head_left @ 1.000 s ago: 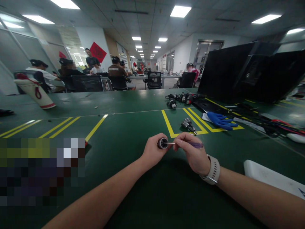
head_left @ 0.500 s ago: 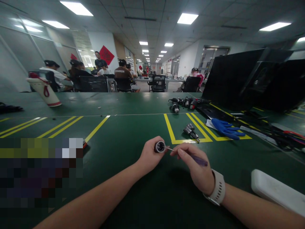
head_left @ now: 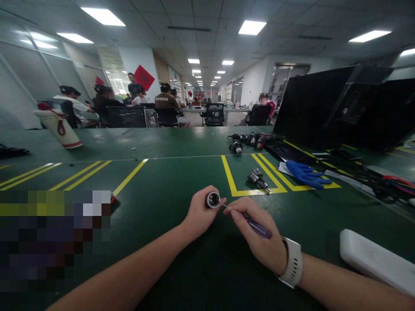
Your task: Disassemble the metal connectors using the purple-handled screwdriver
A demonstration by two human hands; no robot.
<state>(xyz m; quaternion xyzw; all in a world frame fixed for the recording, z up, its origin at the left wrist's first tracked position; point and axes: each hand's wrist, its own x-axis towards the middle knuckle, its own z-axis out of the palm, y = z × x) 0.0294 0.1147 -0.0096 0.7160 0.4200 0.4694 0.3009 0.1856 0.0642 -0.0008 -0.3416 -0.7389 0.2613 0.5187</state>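
My left hand [head_left: 200, 210] is wrapped round a dark cylindrical housing [head_left: 212, 200], its round open end with a metal rim facing me. Small parts show inside that opening, too small to name. In my right hand [head_left: 256, 231] is a screwdriver with a purple translucent handle [head_left: 258, 227]. Its thin metal shaft points left and reaches the rim of the housing; whether the tip is inside I cannot tell. Beyond my hands, a metal gear-and-shaft part [head_left: 258, 180] lies within a yellow-taped area of the green table [head_left: 181, 172].
Blue glove [head_left: 306, 174], cables [head_left: 389, 183] and large black monitors [head_left: 324, 103] stand or lie at the right. A white case [head_left: 372, 255] sits by my right forearm. Several tool parts [head_left: 238, 147] lie farther back. A cream cup [head_left: 60, 127] stands left. People sit beyond the table.
The screwdriver handle has swung down and slightly left with my right hand. The housing has shifted a little left, and the whole view has moved slightly.
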